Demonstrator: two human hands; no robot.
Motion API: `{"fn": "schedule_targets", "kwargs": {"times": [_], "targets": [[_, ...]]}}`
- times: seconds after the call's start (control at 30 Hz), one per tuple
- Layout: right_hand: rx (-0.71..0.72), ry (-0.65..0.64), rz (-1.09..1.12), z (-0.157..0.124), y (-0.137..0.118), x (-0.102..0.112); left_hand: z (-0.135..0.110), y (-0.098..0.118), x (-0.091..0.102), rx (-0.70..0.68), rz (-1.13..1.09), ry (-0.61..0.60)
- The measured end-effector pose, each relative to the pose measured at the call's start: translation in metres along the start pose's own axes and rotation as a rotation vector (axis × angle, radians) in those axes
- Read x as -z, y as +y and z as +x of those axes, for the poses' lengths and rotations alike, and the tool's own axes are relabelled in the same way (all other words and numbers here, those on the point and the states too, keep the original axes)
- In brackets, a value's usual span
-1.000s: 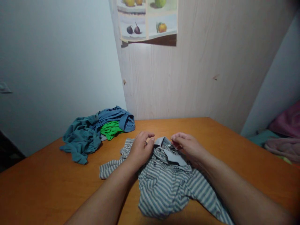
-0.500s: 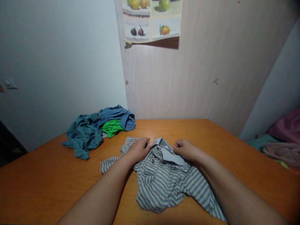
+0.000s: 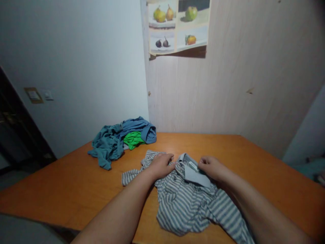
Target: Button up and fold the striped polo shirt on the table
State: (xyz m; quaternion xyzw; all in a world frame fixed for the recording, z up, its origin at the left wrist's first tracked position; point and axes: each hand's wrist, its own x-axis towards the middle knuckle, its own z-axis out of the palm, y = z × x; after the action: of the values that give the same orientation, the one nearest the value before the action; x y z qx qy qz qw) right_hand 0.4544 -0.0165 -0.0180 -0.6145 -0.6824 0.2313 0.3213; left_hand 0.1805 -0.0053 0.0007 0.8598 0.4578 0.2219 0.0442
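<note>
A grey and white striped polo shirt (image 3: 182,200) lies crumpled on the orange wooden table (image 3: 266,169), its plain grey collar (image 3: 194,171) turned up at the far end. My left hand (image 3: 161,165) is closed on the shirt's shoulder just left of the collar. My right hand (image 3: 212,167) is closed on the shoulder just right of the collar. One striped sleeve (image 3: 130,175) trails out to the left.
A heap of teal, blue and green clothes (image 3: 122,140) lies at the table's far left. A pale wood-grain panel (image 3: 228,84) with a fruit poster (image 3: 179,27) stands behind the table. A dark doorway (image 3: 15,135) is at the left.
Both hands have closed tighter on the shirt's shoulders beside the collar. The view has swung left and tipped up, bringing a doorway and a wall switch into sight.
</note>
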Motion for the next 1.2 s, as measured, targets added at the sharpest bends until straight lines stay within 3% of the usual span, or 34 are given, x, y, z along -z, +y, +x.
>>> {"fn": "schedule_targets", "kwargs": {"times": [0.1,0.2,0.3,0.37,0.47,0.57,0.67,0.8,0.97,1.2], "targets": [[-0.014,0.267,0.003,0.008,0.006,0.005,0.0,-0.003,0.002,0.072,0.028,0.029],[-0.055,0.398,0.125,0.009,0.004,0.01,-0.001,-0.007,0.007,0.179,-0.074,-0.028],[-0.055,0.417,0.307,0.007,-0.003,0.009,-0.002,-0.01,0.012,0.271,-0.266,-0.092],[-0.031,0.41,0.4,0.006,-0.007,0.007,-0.001,-0.01,0.016,0.288,-0.35,-0.07],[0.015,0.415,0.472,0.007,-0.01,0.006,0.001,-0.005,0.027,0.259,-0.412,0.015],[0.048,0.433,0.503,0.007,-0.011,0.006,0.002,0.002,0.047,0.251,-0.607,0.193],[0.054,0.413,0.514,0.004,-0.015,0.002,-0.003,0.008,0.076,0.284,-0.916,0.367],[0.059,0.382,0.438,-0.005,-0.023,-0.003,-0.024,0.006,0.11,0.336,-1.041,0.395],[0.094,0.36,0.228,-0.006,-0.038,0.011,-0.066,-0.012,0.129,0.406,-0.791,0.198],[0.089,0.002,0.094,-0.033,-0.065,0.035,-0.108,-0.034,0.136,0.524,-0.696,0.052]]}}
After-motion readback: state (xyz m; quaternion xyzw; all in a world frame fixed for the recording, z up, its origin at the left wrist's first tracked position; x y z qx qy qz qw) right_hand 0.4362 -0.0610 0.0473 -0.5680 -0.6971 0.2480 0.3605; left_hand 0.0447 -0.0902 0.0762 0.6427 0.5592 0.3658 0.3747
